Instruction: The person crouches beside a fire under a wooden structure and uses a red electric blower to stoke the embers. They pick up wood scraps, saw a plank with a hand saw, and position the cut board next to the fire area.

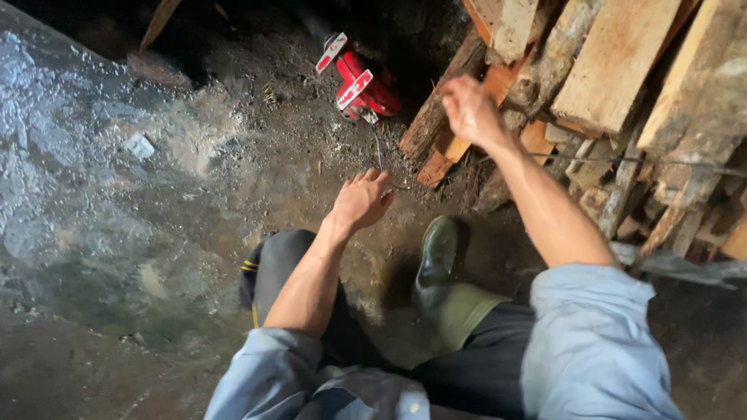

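Observation:
My left hand (362, 200) hangs over the dirty ground with its fingers spread, holding nothing. My right hand (469, 110) reaches into a pile of rough wooden boards and logs (615, 62), its fingers curled against a board end; whether it grips the wood is hidden by the back of the hand. A red tool with white striped parts (358, 82) lies on the ground just left of the pile, beyond my left hand. A thin wire (380, 155) trails from it toward my left hand.
My green rubber boot (438, 257) stands on the muddy ground below the woodpile. Wet, shiny concrete (78, 155) covers the left side. A small pale scrap (140, 145) lies on it. A thin dark line (669, 163) crosses the stacked wood at the right.

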Action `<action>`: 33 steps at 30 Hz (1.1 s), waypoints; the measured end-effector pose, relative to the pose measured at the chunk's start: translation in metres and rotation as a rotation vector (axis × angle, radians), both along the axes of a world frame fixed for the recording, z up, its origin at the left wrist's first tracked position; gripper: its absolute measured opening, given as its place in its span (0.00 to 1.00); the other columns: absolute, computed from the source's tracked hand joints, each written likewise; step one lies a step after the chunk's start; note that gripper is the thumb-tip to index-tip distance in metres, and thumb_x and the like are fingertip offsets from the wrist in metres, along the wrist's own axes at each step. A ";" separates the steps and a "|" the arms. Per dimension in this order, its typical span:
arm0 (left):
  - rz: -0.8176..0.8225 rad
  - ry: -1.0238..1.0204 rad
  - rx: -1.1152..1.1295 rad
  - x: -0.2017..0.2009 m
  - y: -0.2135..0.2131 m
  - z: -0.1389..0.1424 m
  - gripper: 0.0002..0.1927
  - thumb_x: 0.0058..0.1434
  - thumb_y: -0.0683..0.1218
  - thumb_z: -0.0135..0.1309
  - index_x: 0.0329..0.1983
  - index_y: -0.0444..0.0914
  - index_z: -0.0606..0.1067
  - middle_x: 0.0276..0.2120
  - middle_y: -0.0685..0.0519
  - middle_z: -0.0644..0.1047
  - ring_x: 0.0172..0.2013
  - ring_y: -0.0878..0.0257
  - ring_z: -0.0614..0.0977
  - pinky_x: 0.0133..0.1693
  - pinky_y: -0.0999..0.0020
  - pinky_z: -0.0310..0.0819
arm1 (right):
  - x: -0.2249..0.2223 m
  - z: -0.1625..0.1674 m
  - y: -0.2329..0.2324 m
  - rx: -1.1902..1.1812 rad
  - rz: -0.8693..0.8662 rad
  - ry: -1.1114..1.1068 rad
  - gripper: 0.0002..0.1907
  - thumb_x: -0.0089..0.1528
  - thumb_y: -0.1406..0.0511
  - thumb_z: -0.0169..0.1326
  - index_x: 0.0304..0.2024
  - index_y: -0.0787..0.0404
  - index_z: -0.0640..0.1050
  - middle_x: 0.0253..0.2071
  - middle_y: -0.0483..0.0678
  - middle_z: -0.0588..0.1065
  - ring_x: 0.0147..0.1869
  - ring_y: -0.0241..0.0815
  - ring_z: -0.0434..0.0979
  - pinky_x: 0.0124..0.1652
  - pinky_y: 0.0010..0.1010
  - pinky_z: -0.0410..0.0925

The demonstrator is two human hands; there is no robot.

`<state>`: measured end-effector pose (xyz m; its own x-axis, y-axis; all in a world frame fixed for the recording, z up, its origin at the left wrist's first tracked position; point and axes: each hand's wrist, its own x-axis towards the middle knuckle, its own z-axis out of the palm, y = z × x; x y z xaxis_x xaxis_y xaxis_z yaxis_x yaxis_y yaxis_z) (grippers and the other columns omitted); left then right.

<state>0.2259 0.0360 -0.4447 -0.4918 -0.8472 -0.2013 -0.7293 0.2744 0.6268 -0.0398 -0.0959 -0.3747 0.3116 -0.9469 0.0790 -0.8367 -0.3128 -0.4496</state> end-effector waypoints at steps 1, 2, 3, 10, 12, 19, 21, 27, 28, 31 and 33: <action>-0.009 -0.027 -0.001 0.001 0.002 0.000 0.22 0.65 0.56 0.54 0.58 0.42 0.70 0.52 0.42 0.74 0.54 0.42 0.77 0.51 0.42 0.71 | 0.004 -0.006 0.000 0.016 0.030 -0.012 0.11 0.69 0.67 0.50 0.50 0.67 0.77 0.46 0.59 0.76 0.45 0.52 0.81 0.47 0.41 0.73; -0.003 -0.040 -0.005 0.002 0.004 0.001 0.23 0.64 0.56 0.54 0.58 0.42 0.70 0.52 0.43 0.74 0.54 0.42 0.77 0.51 0.43 0.71 | 0.011 -0.014 -0.003 0.034 0.064 -0.028 0.11 0.68 0.67 0.51 0.50 0.67 0.78 0.46 0.59 0.77 0.46 0.53 0.82 0.49 0.43 0.73; 0.002 -0.057 -0.007 0.003 0.006 0.001 0.23 0.63 0.55 0.55 0.59 0.42 0.70 0.52 0.43 0.74 0.54 0.43 0.77 0.51 0.43 0.71 | 0.020 -0.022 -0.009 0.031 0.053 -0.091 0.12 0.68 0.67 0.51 0.51 0.67 0.77 0.46 0.60 0.77 0.47 0.54 0.82 0.49 0.43 0.73; 0.108 -0.120 -0.023 0.031 0.011 0.003 0.26 0.63 0.53 0.54 0.63 0.43 0.68 0.53 0.45 0.74 0.52 0.45 0.77 0.51 0.47 0.71 | 0.096 -0.058 -0.083 0.092 -0.160 -0.207 0.20 0.67 0.58 0.51 0.54 0.68 0.75 0.50 0.67 0.76 0.57 0.68 0.74 0.53 0.52 0.69; 0.153 -0.124 0.013 0.044 0.012 0.003 0.24 0.65 0.53 0.53 0.64 0.44 0.68 0.52 0.46 0.74 0.53 0.45 0.77 0.52 0.48 0.71 | 0.108 -0.064 -0.096 0.194 -0.204 -0.145 0.20 0.69 0.57 0.48 0.53 0.67 0.75 0.51 0.68 0.75 0.59 0.71 0.72 0.54 0.54 0.68; 0.233 -0.160 0.024 0.070 0.014 -0.003 0.22 0.65 0.54 0.54 0.59 0.42 0.69 0.52 0.46 0.74 0.54 0.45 0.77 0.53 0.48 0.70 | 0.103 -0.082 -0.109 0.216 -0.153 -0.050 0.19 0.70 0.56 0.48 0.46 0.65 0.79 0.49 0.66 0.77 0.58 0.67 0.75 0.56 0.51 0.68; 0.229 -0.150 0.045 0.069 0.015 -0.006 0.23 0.64 0.53 0.55 0.60 0.41 0.69 0.51 0.45 0.74 0.54 0.44 0.76 0.52 0.48 0.70 | 0.100 -0.090 -0.109 0.210 -0.142 -0.049 0.19 0.69 0.55 0.49 0.46 0.65 0.79 0.50 0.65 0.77 0.58 0.66 0.75 0.57 0.50 0.68; 0.189 -0.116 0.052 0.063 0.017 -0.009 0.25 0.64 0.53 0.54 0.61 0.41 0.68 0.52 0.45 0.74 0.54 0.45 0.77 0.53 0.49 0.70 | 0.094 -0.105 -0.112 0.261 -0.158 -0.046 0.22 0.69 0.51 0.50 0.49 0.64 0.78 0.53 0.65 0.76 0.60 0.65 0.73 0.58 0.49 0.67; 0.184 -0.120 0.057 0.063 0.017 -0.009 0.25 0.64 0.53 0.54 0.62 0.41 0.68 0.52 0.45 0.74 0.54 0.46 0.77 0.54 0.49 0.69 | 0.093 -0.106 -0.113 0.280 -0.165 -0.042 0.23 0.69 0.51 0.50 0.50 0.64 0.78 0.53 0.65 0.76 0.60 0.65 0.73 0.58 0.48 0.67; 0.177 -0.111 0.037 0.068 0.019 -0.009 0.27 0.64 0.53 0.54 0.63 0.40 0.67 0.53 0.44 0.73 0.54 0.45 0.76 0.53 0.49 0.69 | 0.092 -0.108 -0.113 0.321 -0.192 -0.066 0.24 0.69 0.50 0.49 0.52 0.64 0.77 0.54 0.64 0.75 0.61 0.64 0.73 0.58 0.47 0.67; 0.179 -0.123 0.050 0.072 0.020 -0.009 0.27 0.64 0.53 0.54 0.64 0.41 0.67 0.54 0.45 0.73 0.54 0.45 0.76 0.53 0.49 0.69 | 0.092 -0.109 -0.113 0.328 -0.201 -0.073 0.25 0.69 0.50 0.49 0.53 0.64 0.76 0.55 0.64 0.75 0.61 0.63 0.73 0.58 0.47 0.67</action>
